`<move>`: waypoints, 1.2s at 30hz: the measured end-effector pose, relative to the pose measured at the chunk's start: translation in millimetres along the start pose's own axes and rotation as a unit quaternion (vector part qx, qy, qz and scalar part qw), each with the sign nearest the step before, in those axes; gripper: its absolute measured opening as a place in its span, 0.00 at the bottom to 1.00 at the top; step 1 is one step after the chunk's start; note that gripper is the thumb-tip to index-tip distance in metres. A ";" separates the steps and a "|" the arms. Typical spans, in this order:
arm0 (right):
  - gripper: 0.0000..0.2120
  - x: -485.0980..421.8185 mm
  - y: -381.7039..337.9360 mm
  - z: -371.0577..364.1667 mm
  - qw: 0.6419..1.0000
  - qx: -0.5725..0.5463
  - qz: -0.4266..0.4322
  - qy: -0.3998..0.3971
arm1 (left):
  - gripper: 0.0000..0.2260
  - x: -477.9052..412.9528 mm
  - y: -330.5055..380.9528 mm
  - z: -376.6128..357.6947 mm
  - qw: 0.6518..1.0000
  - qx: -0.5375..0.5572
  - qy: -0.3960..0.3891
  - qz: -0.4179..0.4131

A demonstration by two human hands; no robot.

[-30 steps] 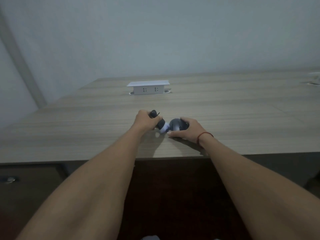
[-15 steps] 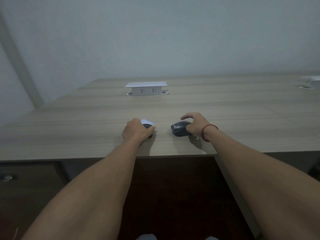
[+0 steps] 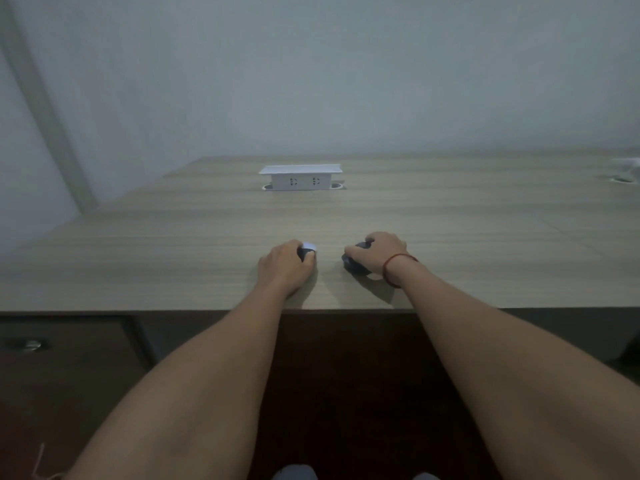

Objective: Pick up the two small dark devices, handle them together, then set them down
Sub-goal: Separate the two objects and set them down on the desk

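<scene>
Hands rest on the desk (image 3: 173,258) near its front edge, apart from each other. Left hand (image 3: 285,266) is curled closed around a dark device (image 3: 305,251) with a pale tip showing past the knuckles. Right hand (image 3: 377,251) lies cupped over the mouse (image 3: 351,263), fingers wrapped on it; mouse sits on the desk. Red cord (image 3: 394,268) circles the right wrist. White socket box (image 3: 300,177) stands well behind, near centre.

Bare forearms, no sleeves; thin red string bracelet (image 3: 394,268) on right wrist.
</scene>
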State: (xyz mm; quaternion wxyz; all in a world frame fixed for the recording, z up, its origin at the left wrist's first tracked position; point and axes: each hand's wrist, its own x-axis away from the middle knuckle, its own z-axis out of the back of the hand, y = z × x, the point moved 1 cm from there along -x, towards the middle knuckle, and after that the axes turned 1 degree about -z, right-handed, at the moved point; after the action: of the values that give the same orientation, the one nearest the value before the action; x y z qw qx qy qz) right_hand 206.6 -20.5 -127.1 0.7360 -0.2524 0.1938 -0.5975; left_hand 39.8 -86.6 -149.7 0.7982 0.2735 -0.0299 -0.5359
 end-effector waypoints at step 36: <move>0.33 -93.5 11.1 -27.9 0.989 -0.081 0.100 0.068 | 0.17 -87.0 19.5 -50.6 0.997 0.053 -0.006 -0.058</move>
State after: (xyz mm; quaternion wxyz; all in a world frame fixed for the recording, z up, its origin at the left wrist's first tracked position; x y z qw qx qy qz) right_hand 179.2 68.8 -157.6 0.7543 -0.2493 0.3156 -0.5189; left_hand 36.5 15.1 -162.1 0.7497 0.3132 -0.0473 -0.5811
